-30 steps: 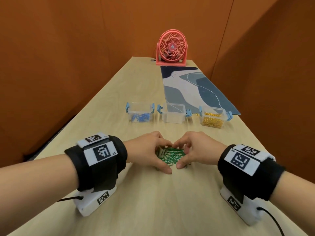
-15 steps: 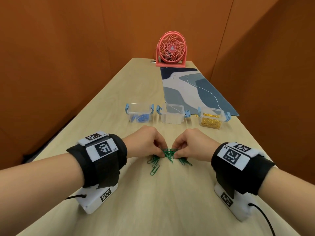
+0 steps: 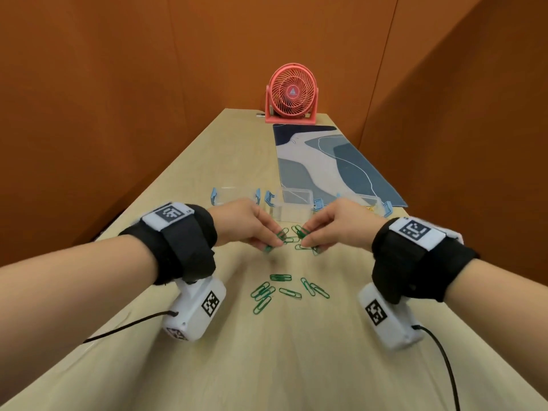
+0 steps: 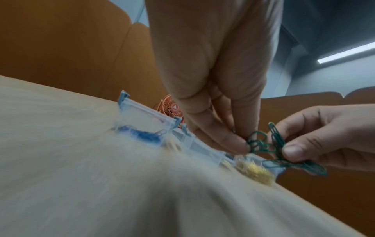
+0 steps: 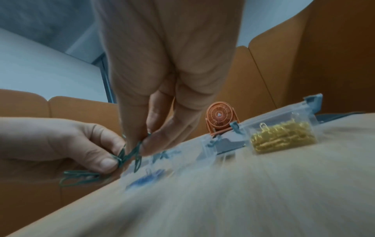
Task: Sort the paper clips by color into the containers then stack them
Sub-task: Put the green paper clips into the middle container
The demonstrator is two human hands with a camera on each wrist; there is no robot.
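Green paper clips (image 3: 293, 239) were bunched between both hands, raised above the wooden table (image 3: 267, 366), just in front of the empty middle container (image 3: 292, 213). Left hand (image 3: 246, 225) had thumb and fingertips closed on the bunch's left side; right hand (image 3: 335, 228) pinched the right side the same way. Clips hung tangled from both pinches, a few dangling below the fingers (image 4: 235, 145).

More loose green clips (image 3: 278, 290) lay flat on the table, nearer the person than the middle container, between the two wrist cameras.

Head view showed the container row mostly hidden behind the hands. Left wrist view showed what head view hid: blue clips (image 4: 146, 133) inside the left container (image 4: 146, 118), and gold clips (image 4: 257, 172) past the middle one, all blurred. Right wrist view showed the gold clips (image 5: 282, 137) clearly in the right container (image 5: 284, 128), and the left thumb (image 5: 105, 162) pressed on the tangle.

Behind the containers sat a blue patterned mat (image 3: 326, 161), and a coral desk fan (image 3: 292, 96) stood at the table's far end. Orange panels (image 3: 103, 99) enclosed the table.
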